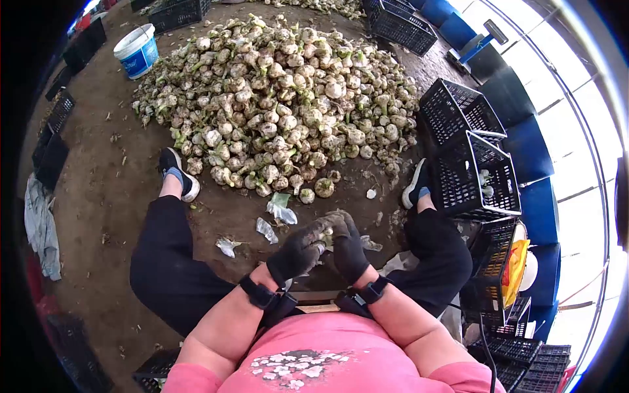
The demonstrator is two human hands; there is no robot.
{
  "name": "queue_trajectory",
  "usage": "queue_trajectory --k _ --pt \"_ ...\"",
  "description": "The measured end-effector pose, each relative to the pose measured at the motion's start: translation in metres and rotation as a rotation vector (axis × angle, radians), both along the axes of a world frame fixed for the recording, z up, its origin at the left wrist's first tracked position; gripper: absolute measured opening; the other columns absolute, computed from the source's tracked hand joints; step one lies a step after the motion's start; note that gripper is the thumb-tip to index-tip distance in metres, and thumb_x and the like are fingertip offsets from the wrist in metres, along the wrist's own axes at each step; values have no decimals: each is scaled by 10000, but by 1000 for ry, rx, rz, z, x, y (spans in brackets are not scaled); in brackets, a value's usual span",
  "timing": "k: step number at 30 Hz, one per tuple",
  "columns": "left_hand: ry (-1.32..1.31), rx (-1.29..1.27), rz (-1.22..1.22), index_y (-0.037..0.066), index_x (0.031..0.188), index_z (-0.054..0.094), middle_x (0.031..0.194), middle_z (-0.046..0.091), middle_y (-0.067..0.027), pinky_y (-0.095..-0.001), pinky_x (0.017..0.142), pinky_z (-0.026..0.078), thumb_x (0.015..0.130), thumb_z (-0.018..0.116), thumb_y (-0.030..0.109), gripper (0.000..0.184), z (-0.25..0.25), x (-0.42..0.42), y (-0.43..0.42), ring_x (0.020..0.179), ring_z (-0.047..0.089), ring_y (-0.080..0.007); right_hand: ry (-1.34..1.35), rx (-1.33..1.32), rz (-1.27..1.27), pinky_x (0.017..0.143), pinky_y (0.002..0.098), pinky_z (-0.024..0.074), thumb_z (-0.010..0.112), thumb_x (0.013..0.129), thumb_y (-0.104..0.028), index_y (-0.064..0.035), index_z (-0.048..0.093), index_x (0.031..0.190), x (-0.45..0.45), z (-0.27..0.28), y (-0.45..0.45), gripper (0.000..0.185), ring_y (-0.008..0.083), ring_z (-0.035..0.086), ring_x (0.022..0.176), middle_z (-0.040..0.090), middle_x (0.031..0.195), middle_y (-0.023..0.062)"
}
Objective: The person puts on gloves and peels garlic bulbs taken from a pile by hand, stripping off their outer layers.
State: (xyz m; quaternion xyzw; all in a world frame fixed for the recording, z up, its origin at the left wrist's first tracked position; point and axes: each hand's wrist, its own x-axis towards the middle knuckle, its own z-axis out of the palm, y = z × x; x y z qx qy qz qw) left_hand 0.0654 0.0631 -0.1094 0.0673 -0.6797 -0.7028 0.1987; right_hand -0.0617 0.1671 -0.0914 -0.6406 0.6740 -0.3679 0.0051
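My left hand (295, 252), in a dark, soil-stained glove, is closed around a pale bulb (321, 247) that is mostly hidden by the fingers. Pressed up against it, my right hand (348, 247) has its gloved fingers bent over the top of the same bulb. Both hands meet in front of my lap, between my spread knees. Beyond them lies a large heap of whitish, soil-covered bulbs (275, 105), some with green stem stubs. Loose bulbs (324, 188) lie at the near edge of the heap. Pale peelings (267, 230) are scattered on the ground just past my hands.
Black plastic crates (473, 178) line the right side, one with a few pale pieces inside. Blue barrels (529, 147) stand behind them. A white and blue bucket (137, 52) is at the heap's far left. A yellow bag (516, 270) hangs over a crate. Bare soil (98, 216) is on the left.
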Motion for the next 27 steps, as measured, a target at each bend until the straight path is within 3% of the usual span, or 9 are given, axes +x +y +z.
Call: queue_trajectory --k 6,7,8,10,12,14,18,22,27 --pt "-105 904 41 -16 1138 603 935 671 -77 -257 654 523 754 435 22 421 13 -5 -2 753 633 -131 -1833 218 59 777 400 469 685 734 -174 -21 522 1093 1 -19 -1 424 346 582 827 590 923 166" --pt "-115 822 38 -4 1061 623 922 671 -71 -252 626 507 757 427 23 363 -6 -4 -5 731 619 -122 -847 187 107 749 379 482 666 790 -177 -31 547 1061 -8 -15 6 330 317 594 799 601 885 143" --pt "-131 737 40 7 985 643 909 671 -64 -247 598 492 759 418 25 319 -17 2 -9 709 606 -112 -661 -3 31 741 355 485 655 826 -182 -30 572 1013 -5 -8 5 256 298 591 790 601 868 128" --pt "-327 204 218 49 855 663 776 670 -89 -303 574 491 780 465 74 213 -27 1 -12 643 607 -169 -1064 241 8 740 345 484 590 885 -189 -15 582 1026 -6 16 3 224 249 589 791 599 852 103" --pt "-275 -937 430 53 862 670 779 657 -153 -408 610 512 811 528 147 178 -61 2 -21 696 638 -295 -1149 341 -16 721 312 480 503 950 -220 -13 580 1066 -5 45 4 250 174 587 805 608 886 74" --pt "-492 -795 105 93 972 667 883 648 -203 -493 689 509 845 555 253 232 -120 -1 -25 815 633 -385 -1292 166 104 793 295 506 478 994 -249 -26 536 1188 -11 34 3 301 155 608 898 622 1018 76" --pt "-761 -510 100 121 1453 305 960 648 -233 -463 736 511 848 603 235 684 -19 3 -10 819 633 -399 -1361 191 -62 830 314 508 460 1008 -215 -28 516 1234 -20 18 3 299 167 614 927 619 1075 92" --pt "-194 552 -63 76 1495 227 1192 566 -62 -270 847 476 897 573 93 691 5 0 -4 1030 568 -154 -1289 207 -49 869 278 481 455 1011 -181 -31 514 1239 -6 0 10 279 129 578 993 606 1097 72" --pt "-142 702 4 91 1492 228 1206 565 -63 -288 907 480 831 579 -28 758 -4 -2 6 1051 568 -141 -1409 195 -221 764 286 499 553 963 -213 -34 597 1138 6 21 -1 254 144 613 879 645 1021 66"
